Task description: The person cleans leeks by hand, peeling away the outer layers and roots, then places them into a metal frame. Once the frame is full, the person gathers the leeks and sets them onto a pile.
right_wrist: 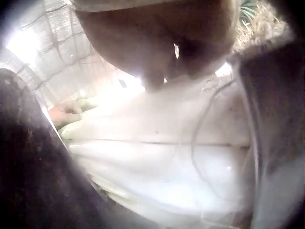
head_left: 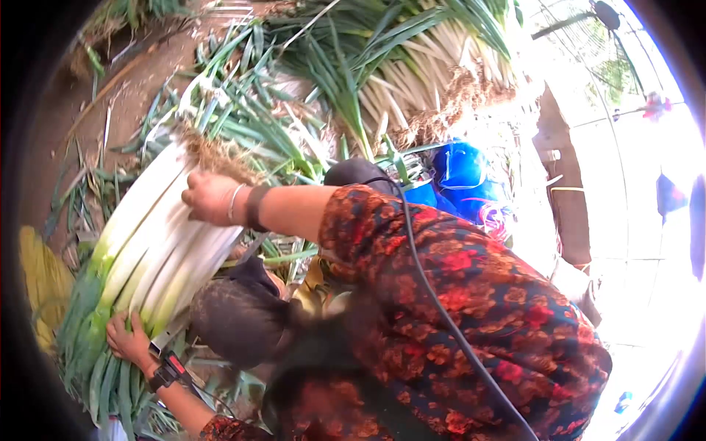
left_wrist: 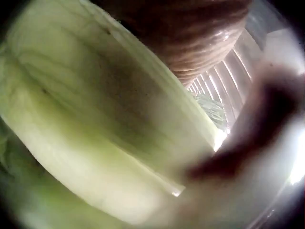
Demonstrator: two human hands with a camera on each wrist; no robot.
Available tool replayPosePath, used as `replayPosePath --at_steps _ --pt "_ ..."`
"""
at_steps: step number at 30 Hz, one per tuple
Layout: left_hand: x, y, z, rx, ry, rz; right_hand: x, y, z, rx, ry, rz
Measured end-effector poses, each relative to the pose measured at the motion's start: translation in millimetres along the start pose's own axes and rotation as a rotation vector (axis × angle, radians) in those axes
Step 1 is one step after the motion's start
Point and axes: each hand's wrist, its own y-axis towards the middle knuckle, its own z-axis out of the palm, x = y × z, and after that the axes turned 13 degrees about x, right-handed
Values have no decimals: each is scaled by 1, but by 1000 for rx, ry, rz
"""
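Observation:
A bundle of long leeks (head_left: 158, 250) lies fanned, its white stalks toward the roots (head_left: 217, 154) and its green leaves lower left. My left hand (head_left: 131, 339) rests on the bundle where white turns green, fingers spread. My right hand (head_left: 212, 198) is at the white part beside the roots, its fingers bent down onto a stalk. In the right wrist view the bent fingers (right_wrist: 152, 78) touch the white stalks (right_wrist: 157, 157), with my left hand (right_wrist: 64, 114) farther along. The left wrist view shows a pale green stalk (left_wrist: 95, 95) close up beneath my left hand (left_wrist: 190, 33).
More leeks with roots (head_left: 434, 73) are piled at the top. Loose leaves (head_left: 250, 117) litter the brown ground (head_left: 88, 132). A blue object (head_left: 462, 173) lies right of my right hand, and a yellow cloth or sheet (head_left: 43, 283) is at the left edge. A dark rounded shape (head_left: 239, 312) is between my arms.

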Motion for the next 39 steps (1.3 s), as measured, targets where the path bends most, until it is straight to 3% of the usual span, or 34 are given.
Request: replayPosePath --at_steps 5,7,10,11,12,14,15,18,21,22,23,24,25,27,28,30,31,34,39 --pt "15 9 11 37 -42 -16 -11 -2 -16 116 96 -80" --pt "0 1 -10 22 -32 12 -18 -20 -41 39 268 -121" --pt "40 33 -11 378 -438 168 -52 -66 -86 -190 467 -174" --pt "32 30 -27 377 -617 168 -70 -84 -109 -189 441 -54" --pt "27 33 -43 335 -612 139 -105 -93 -116 -246 422 -8" --pt "14 38 -74 256 -604 82 -160 -139 -156 -173 586 325" --pt "6 37 -86 224 -654 138 -204 -156 -164 -210 504 401" --pt "-45 17 -119 140 -645 82 -328 -221 -191 -384 233 714" --pt "-40 19 -112 183 -573 65 -450 -298 -234 -427 -199 972" --pt "-33 21 -103 193 -565 57 -532 -316 -235 -622 -221 1074" --pt "-32 22 -97 180 -571 32 -490 -337 -268 -831 -119 1160" --pt "-35 20 -92 167 -576 6 -482 -350 -294 -765 -47 1362" --pt "-39 20 -89 152 -583 -24 -499 -363 -298 -799 -246 1343" --pt "-58 20 -88 155 -565 -108 -534 -375 -319 -763 -10 1406" --pt "-65 20 -88 158 -556 -150 -523 -377 -332 -610 206 1446" --pt "-69 28 -74 121 -590 -92 -512 -363 -329 -564 -102 1575" --pt "-69 31 -71 105 -602 -59 -516 -360 -324 -564 -285 1580" --pt "-115 34 -89 162 -518 -74 -534 -355 -324 -532 39 1487" --pt "-165 42 -104 131 -606 31 -503 -354 -315 -586 160 1278"
